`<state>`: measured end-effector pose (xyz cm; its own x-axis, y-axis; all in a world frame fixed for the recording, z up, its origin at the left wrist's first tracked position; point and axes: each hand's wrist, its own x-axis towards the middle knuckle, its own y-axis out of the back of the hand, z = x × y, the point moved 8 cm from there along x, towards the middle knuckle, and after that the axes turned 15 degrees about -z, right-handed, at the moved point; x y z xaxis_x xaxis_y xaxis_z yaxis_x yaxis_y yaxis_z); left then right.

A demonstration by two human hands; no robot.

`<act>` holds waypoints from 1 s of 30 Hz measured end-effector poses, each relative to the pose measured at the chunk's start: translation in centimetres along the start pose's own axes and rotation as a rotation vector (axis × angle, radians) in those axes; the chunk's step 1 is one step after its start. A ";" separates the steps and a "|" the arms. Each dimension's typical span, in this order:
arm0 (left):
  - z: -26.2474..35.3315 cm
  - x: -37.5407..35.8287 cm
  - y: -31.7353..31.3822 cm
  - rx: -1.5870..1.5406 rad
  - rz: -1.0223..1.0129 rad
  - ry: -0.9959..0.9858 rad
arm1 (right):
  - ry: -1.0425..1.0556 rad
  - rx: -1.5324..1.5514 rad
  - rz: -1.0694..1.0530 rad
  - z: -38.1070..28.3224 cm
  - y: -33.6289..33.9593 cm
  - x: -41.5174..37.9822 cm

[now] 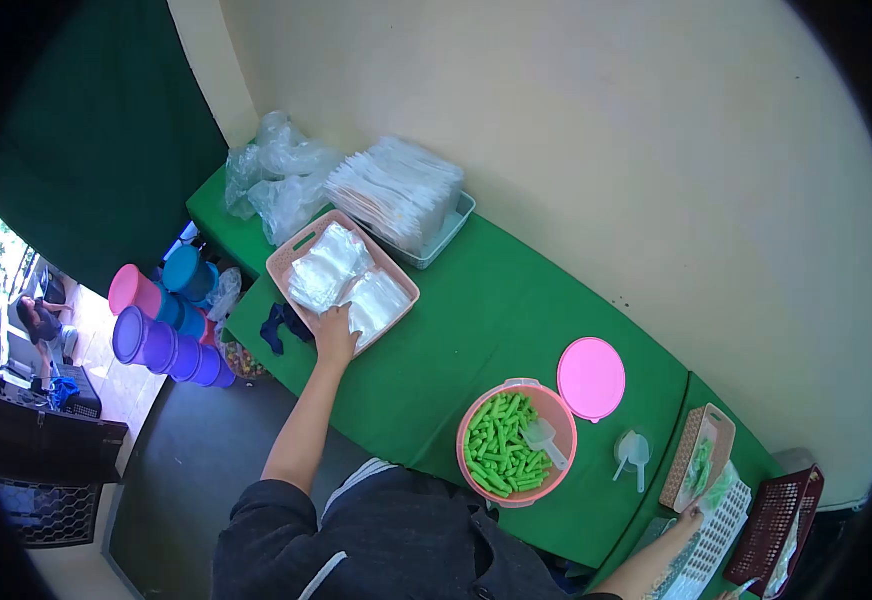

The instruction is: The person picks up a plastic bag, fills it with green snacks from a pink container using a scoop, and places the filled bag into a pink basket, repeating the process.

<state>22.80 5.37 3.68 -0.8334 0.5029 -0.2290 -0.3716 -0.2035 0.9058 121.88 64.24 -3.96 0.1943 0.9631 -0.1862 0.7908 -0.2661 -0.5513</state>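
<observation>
My left hand (334,335) reaches into a peach basket (403,308), its fingers stretched over the near edge of a stack of clear plastic bags (374,298). Far to the right, my right hand (691,522) has its fingers closed around the end of a clear plastic bag with something green in it (721,488), over a white perforated tray (724,525). Small green sticks (501,445) fill much of a pink tub (567,435) between my hands. A clear scoop (544,440) rests on them.
A pink lid (591,378) lies behind the tub. Clear scoops (633,455) sit nearby. A small beige basket (686,460) and a maroon basket (774,515) stand right. White packs (396,190) are stacked at the back; stacked buckets (146,335) and a seated person (44,322) appear left.
</observation>
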 end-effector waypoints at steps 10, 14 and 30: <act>0.3 -0.6 4.1 -0.113 0.132 0.143 | -0.259 -0.001 0.334 8.2 -5.6 -5.2; -0.4 -1.2 5.3 -0.170 0.201 0.160 | -0.023 -0.224 0.264 5.6 -11.6 -3.4; 23.6 -19.1 2.2 -1.446 -0.671 -0.613 | -0.073 -0.541 -1.244 15.9 -53.6 -53.4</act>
<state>47.55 15.17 18.49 -0.2486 0.9663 0.0669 -0.8935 -0.2021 -0.4010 59.88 26.48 22.61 -0.8268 0.5437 0.1442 0.5492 0.8357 -0.0022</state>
